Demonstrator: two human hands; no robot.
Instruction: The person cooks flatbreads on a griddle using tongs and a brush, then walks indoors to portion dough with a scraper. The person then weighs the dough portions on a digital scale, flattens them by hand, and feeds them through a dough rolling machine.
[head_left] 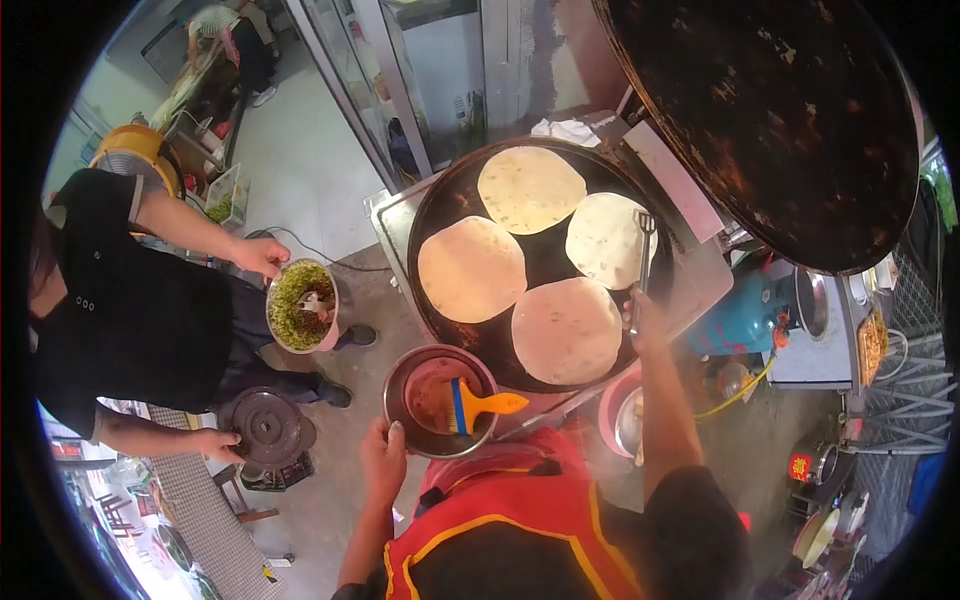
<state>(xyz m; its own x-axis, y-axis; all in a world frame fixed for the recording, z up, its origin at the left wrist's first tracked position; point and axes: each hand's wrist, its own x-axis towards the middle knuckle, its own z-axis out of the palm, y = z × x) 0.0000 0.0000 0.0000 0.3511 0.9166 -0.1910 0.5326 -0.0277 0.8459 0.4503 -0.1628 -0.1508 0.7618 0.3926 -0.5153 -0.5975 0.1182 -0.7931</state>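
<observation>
Right hand (643, 322): at the near-right edge of the griddle (546, 258); fingers clamped round the handle of a metal turner (646, 245).
Turner head: slotted, over the right-hand flatbread (598, 240) on the griddle; cannot tell whether it touches the dough.
Left hand (384, 460): just off the griddle's near-left edge; thumb over the rim of a metal bowl (396, 388), gripping it by the side, the other fingers mostly hidden.
Bowl contents: orange-handled brush (490, 403), blue band, bristles down inside, handle lying across the rim toward the griddle; reddish inside, detail unclear.
Flatbreads: four in all, round and pale, spread in a ring on the griddle; besides the right-hand one, a far flatbread (531, 190), a left flatbread (472, 269) and a near flatbread (566, 330).
Pink tub (609, 408): just beyond the griddle's near-right edge, partly behind the right forearm.
White cloth (566, 131): bunched at the griddle's far edge.
Big dark lid (770, 120): raised, tilted, beyond the griddle's far-right side.
Gas cylinder (735, 312): teal, right of the griddle.
Co-worker (140, 290): black shirt, left of the griddle; one hand (262, 256) on the rim of a tub of chopped greens (290, 318), the other hand (215, 443) on a dark round disc (266, 428).
</observation>
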